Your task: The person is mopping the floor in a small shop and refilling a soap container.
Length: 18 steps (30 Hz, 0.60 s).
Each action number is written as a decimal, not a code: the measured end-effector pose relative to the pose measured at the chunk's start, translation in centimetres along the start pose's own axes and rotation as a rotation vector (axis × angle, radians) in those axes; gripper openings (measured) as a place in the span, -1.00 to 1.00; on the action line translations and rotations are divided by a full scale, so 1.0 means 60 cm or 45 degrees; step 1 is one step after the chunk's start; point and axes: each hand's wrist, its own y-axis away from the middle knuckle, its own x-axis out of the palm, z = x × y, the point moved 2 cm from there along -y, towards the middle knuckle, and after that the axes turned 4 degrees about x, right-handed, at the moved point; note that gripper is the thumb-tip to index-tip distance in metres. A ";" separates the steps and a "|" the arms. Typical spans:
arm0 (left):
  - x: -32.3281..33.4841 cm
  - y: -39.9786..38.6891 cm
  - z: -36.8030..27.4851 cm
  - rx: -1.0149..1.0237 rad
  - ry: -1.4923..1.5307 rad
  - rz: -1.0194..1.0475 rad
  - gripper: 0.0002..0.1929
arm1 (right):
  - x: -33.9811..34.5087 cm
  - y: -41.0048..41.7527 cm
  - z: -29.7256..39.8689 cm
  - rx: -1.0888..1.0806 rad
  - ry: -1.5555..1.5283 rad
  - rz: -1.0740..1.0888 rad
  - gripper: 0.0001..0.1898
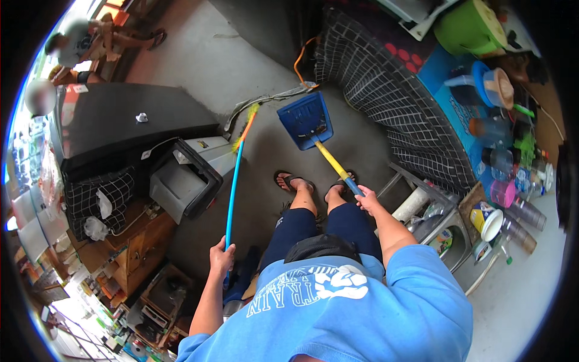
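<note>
My left hand (222, 258) grips the light-blue handle of a broom (235, 181). Its orange head and yellow-green bristles (251, 118) are ahead of me, left of the dustpan. In my right hand (368, 202) is the blue grip of a long-handled dustpan (306, 118), whose shaft is yellow. The dustpan's blue pan lies in front of my feet, with small bits of debris near the handle joint. A strip of grey cloth or plastic (271, 97) lies on the concrete floor (271, 149) beyond the broom head.
A grey bin with a black rim (187, 181) stands left, beside a dark cabinet-like appliance (135, 122). At right, a table draped in black checked cloth (375, 77) holds cups and containers. A metal stool or rack (434, 217) is near my right arm. Two people (77, 50) sit far left.
</note>
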 end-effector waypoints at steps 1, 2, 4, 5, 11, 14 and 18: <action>-0.010 0.000 0.013 -0.038 0.064 -0.014 -0.44 | 0.015 -0.014 0.003 0.017 0.047 -0.012 -0.43; -0.022 0.007 0.027 -0.072 0.070 -0.028 -0.44 | 0.036 -0.031 0.009 0.029 0.098 -0.015 -0.45; -0.054 0.033 0.053 -0.127 0.093 -0.066 -0.44 | 0.105 -0.071 0.032 0.014 0.250 0.011 -0.47; -0.071 0.049 0.073 -0.163 0.088 -0.071 -0.43 | 0.146 -0.089 0.047 -0.004 0.369 0.000 -0.49; -0.192 0.006 0.106 0.226 -0.692 -0.161 -0.52 | 0.156 -0.218 0.063 -0.195 0.893 -0.289 -0.38; -0.291 0.110 0.113 0.150 -0.829 -0.281 -0.54 | 0.250 -0.114 0.198 -0.023 0.747 -0.089 -0.39; -0.399 0.125 0.095 0.243 -0.967 -0.306 -0.60 | 0.188 -0.108 0.225 -0.037 0.859 -0.141 -0.65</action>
